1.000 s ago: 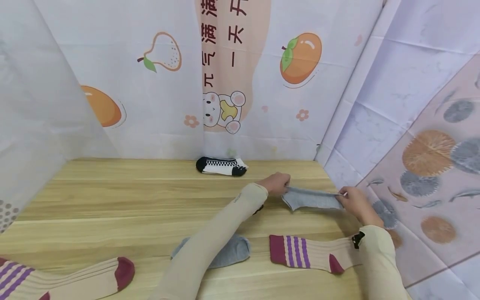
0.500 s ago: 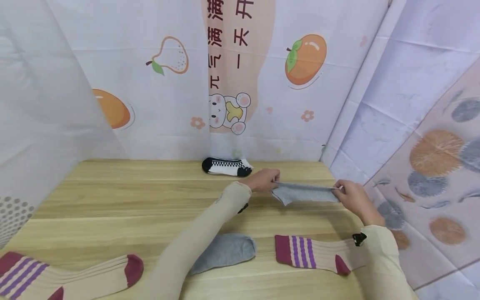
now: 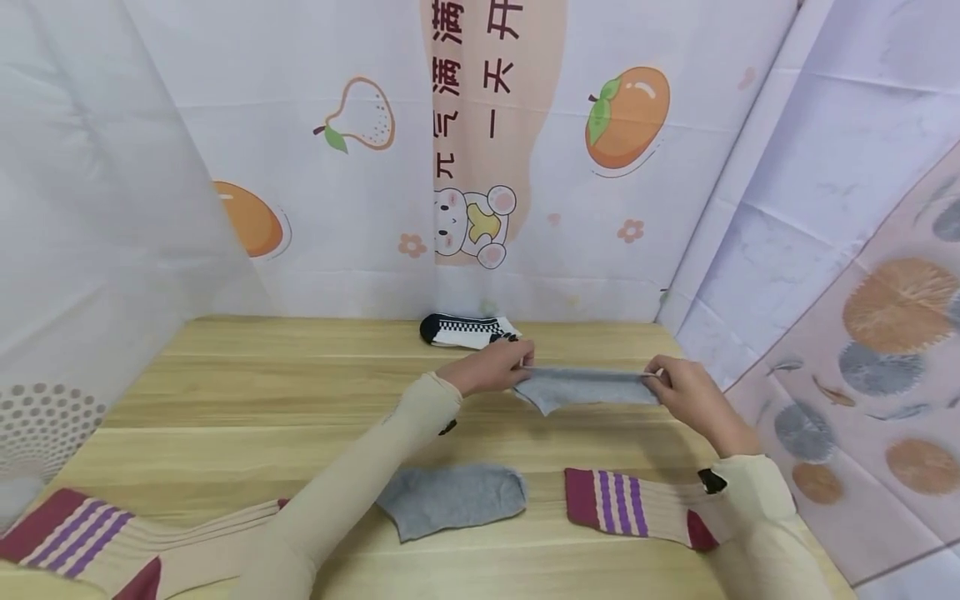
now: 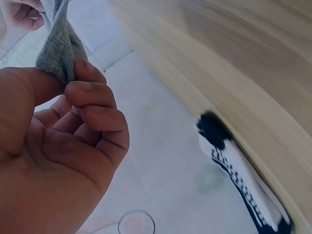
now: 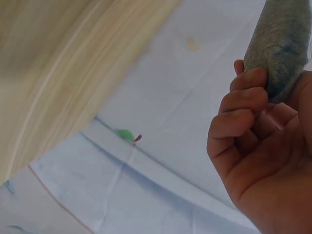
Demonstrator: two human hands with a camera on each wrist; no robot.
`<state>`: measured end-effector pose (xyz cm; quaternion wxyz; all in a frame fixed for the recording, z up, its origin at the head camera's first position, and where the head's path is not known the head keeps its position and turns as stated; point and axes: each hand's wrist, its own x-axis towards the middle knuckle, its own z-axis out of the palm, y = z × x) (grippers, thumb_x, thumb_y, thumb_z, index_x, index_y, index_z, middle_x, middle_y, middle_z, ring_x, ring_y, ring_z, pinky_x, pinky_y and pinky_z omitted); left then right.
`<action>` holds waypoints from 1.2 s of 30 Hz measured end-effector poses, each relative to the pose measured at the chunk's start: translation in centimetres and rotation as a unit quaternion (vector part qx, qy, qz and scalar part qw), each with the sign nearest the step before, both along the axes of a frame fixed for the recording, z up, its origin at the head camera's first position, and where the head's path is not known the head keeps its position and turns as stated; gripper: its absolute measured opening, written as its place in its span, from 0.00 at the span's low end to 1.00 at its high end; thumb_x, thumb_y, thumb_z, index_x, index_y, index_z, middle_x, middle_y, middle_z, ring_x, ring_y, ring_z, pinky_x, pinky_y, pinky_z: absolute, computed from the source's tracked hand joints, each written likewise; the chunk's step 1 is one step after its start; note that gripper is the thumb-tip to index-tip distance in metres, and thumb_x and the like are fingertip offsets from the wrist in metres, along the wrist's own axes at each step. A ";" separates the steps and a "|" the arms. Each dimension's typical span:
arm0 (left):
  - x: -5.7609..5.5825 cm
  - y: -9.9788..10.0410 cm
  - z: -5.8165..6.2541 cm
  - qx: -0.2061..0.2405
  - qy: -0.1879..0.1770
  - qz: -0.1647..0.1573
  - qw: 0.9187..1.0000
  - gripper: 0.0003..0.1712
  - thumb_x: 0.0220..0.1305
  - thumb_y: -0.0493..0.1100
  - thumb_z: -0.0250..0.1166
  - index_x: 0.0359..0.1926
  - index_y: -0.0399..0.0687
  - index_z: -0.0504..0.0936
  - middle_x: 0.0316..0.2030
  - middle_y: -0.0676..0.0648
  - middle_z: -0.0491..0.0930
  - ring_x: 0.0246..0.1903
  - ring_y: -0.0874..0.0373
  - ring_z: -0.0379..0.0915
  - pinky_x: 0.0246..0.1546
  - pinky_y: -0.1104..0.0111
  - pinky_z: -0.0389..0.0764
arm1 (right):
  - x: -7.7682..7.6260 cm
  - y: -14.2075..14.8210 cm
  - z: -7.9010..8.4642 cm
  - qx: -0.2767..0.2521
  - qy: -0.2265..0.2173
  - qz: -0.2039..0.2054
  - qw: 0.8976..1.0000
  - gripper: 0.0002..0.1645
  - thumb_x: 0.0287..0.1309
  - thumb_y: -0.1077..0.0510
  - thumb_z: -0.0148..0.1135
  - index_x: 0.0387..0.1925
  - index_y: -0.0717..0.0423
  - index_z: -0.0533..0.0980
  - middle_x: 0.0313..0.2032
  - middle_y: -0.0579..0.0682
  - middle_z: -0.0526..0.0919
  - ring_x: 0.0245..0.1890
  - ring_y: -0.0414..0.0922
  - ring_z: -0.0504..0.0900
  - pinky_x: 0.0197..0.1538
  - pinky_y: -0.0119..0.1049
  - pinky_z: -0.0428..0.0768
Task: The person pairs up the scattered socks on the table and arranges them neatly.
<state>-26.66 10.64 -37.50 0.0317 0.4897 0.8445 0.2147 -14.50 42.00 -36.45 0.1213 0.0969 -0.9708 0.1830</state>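
A grey ankle sock is stretched sideways between both hands above the back right part of the table. My left hand pinches its left end between thumb and fingers, as the left wrist view shows on the grey cloth. The other end is pinched by my right hand, with the sock rising from the fingers in the right wrist view. Another grey sock lies flat on the table nearer the front, beside the left forearm.
Just behind the left hand, a black-and-white checkered sock lies at the back edge of the wooden table. Striped beige socks lie at front left and front right, each partly covered by a sleeve. Printed curtains stand behind and beside.
Both hands keep hold of the grey sock and have moved left with it, the left hand now overlapping the checkered sock. The head view has shifted slightly left.
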 end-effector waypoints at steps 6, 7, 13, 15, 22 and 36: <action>0.8 -3.4 0.3 0.003 0.023 0.005 1.000 0.06 0.71 0.39 0.61 0.37 0.48 0.72 0.26 0.53 0.72 0.25 0.62 0.65 0.32 0.71 0.70 | -0.3 -2.6 -0.5 0.011 0.008 0.027 1.000 0.03 0.65 0.63 0.63 0.38 0.60 0.79 0.13 0.40 0.70 0.12 0.36 0.65 0.20 0.33 0.66; 1.0 -4.0 0.3 0.003 0.024 0.008 1.000 0.06 0.71 0.39 0.61 0.37 0.49 0.72 0.27 0.53 0.73 0.26 0.62 0.65 0.32 0.71 0.71 | -0.3 -3.1 -0.6 0.014 0.013 0.031 0.999 0.03 0.65 0.63 0.63 0.38 0.60 0.79 0.13 0.39 0.70 0.13 0.36 0.66 0.20 0.33 0.67; 3.1 -8.0 0.1 0.003 0.031 0.021 0.999 0.05 0.69 0.38 0.63 0.37 0.47 0.74 0.30 0.54 0.74 0.30 0.63 0.69 0.34 0.70 0.74 | 0.2 -6.4 -1.6 0.025 0.039 0.072 0.996 0.03 0.63 0.63 0.65 0.38 0.57 0.79 0.17 0.37 0.73 0.15 0.30 0.69 0.22 0.30 0.70; 4.1 -9.4 -0.1 0.007 0.027 0.027 0.999 0.06 0.68 0.36 0.64 0.36 0.46 0.74 0.30 0.54 0.74 0.30 0.62 0.69 0.33 0.69 0.75 | 0.4 -7.7 -1.9 0.032 0.049 0.088 0.994 0.03 0.63 0.63 0.66 0.37 0.55 0.79 0.18 0.37 0.74 0.16 0.29 0.69 0.22 0.29 0.70; 7.0 -13.6 -0.3 0.011 0.031 0.045 0.998 0.05 0.68 0.36 0.64 0.37 0.47 0.75 0.27 0.56 0.75 0.26 0.65 0.68 0.29 0.72 0.74 | 1.1 -11.1 -1.8 0.049 0.077 0.128 0.988 0.06 0.60 0.62 0.68 0.34 0.50 0.78 0.21 0.35 0.74 0.18 0.29 0.67 0.24 0.29 0.70; 11.5 -17.4 0.1 -0.027 0.011 0.021 0.999 0.07 0.68 0.35 0.64 0.38 0.48 0.73 0.21 0.59 0.68 0.21 0.69 0.61 0.25 0.75 0.71 | 3.1 -16.0 -2.8 0.048 0.062 0.219 0.973 0.05 0.61 0.61 0.67 0.33 0.51 0.77 0.21 0.36 0.76 0.21 0.30 0.69 0.26 0.29 0.74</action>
